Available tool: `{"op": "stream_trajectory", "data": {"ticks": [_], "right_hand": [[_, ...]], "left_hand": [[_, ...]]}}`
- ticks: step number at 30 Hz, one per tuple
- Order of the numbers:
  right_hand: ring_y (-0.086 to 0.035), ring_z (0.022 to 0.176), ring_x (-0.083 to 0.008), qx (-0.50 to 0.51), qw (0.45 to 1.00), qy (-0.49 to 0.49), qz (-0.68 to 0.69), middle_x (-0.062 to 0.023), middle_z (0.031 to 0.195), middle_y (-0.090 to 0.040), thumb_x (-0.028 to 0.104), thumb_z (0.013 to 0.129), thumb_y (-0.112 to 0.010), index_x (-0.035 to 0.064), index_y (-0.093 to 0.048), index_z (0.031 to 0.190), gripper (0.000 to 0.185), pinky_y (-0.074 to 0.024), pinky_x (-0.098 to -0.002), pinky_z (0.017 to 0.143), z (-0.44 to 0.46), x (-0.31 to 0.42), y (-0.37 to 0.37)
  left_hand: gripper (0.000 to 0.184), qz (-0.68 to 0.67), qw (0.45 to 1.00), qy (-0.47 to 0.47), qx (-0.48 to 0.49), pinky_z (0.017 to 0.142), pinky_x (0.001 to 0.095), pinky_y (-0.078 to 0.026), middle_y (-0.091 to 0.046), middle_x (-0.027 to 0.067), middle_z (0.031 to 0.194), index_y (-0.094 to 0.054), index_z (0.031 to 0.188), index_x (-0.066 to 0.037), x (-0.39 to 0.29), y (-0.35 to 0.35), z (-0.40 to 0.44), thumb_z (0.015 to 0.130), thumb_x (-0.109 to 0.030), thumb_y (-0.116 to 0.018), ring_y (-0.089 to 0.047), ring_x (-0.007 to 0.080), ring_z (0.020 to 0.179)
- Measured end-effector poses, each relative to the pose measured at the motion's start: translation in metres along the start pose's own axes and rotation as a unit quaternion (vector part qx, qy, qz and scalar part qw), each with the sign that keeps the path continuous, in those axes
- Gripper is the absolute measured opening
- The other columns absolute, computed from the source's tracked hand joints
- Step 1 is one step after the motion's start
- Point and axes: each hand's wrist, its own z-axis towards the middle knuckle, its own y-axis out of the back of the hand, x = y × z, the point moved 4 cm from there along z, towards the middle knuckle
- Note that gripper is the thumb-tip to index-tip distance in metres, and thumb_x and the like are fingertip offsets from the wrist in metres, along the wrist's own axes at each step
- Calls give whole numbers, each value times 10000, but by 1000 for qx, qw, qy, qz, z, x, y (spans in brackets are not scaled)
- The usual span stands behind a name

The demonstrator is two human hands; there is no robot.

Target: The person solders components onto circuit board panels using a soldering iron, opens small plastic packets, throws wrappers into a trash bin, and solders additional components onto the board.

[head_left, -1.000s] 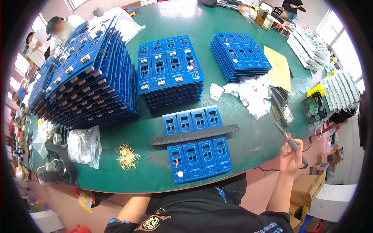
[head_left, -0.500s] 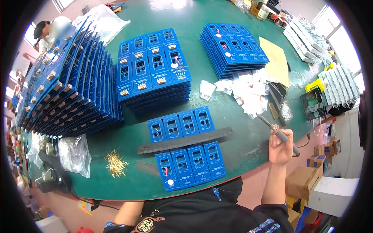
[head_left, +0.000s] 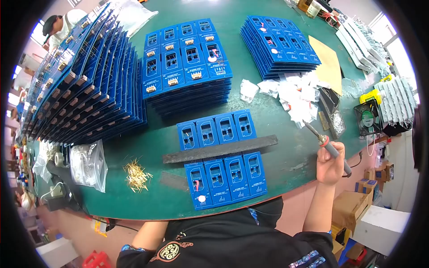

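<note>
The right hand (head_left: pixel 330 166) is closed around the grey handle of a soldering iron (head_left: pixel 332 151), held near the counter's (head_left: pixel 127 206) right front edge, its metal tip angled up and leftward near a pile of white packets (head_left: pixel 298 96). The left forearm (head_left: pixel 149 234) runs under the counter's front edge; that hand is hidden, so I cannot tell whether it is open or gripping anything. A blue circuit-board panel (head_left: pixel 222 178) lies flat in front of the torso, left of the right hand and well apart from it. A black bar (head_left: pixel 219 149) crosses the panel's middle. Gold-coloured pins (head_left: pixel 137 176) lie heaped to its left.
</note>
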Motion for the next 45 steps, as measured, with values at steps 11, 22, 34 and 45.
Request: {"op": "stream_trajectory", "data": {"ticks": [11, 22, 34, 45], "right_hand": [[-456, 693, -146, 4, 1000, -5, -20, -60, 778, -520, 303, 933, -588, 10, -534, 1134, 359, -347, -273, 634, 2, 1, -4], [-468, 709, -145, 5, 1000, -10, -13, -58, 782, -530, 316, 918, -614, 7, -536, 1139, 388, -363, -269, 644, 2, -1, -2], [-487, 645, -121, -124, 989, -10, 77, -24, 762, -547, 157, 949, -622, 109, -530, 1025, 129, -376, -249, 562, 5, 17, 5], [-577, 715, -137, -339, 920, -59, 187, -72, 813, -586, 365, 938, -616, 0, -569, 981, 371, -490, -228, 591, 52, 32, 41]], "left_hand": [[345, 17, 1000, -8, -1, 900, 326, -509, -643, 92, 1146, -610, 1215, -86, -4, 5, 4, 889, -165, -691, -605, 191, 1023], [355, 50, 998, -22, 1, 911, 328, -504, -641, 91, 1159, -608, 1223, -86, -5, 3, -7, 887, -159, -693, -600, 193, 1041], [395, 117, 990, 66, 36, 1009, 368, -431, -612, 116, 1240, -587, 1273, -73, 52, -4, -93, 901, -184, -657, -544, 233, 1178], [312, 348, 862, -256, 264, 848, 374, -520, -666, 160, 1039, -641, 1123, -14, -131, -27, -179, 851, -163, -674, -652, 309, 957]]}}
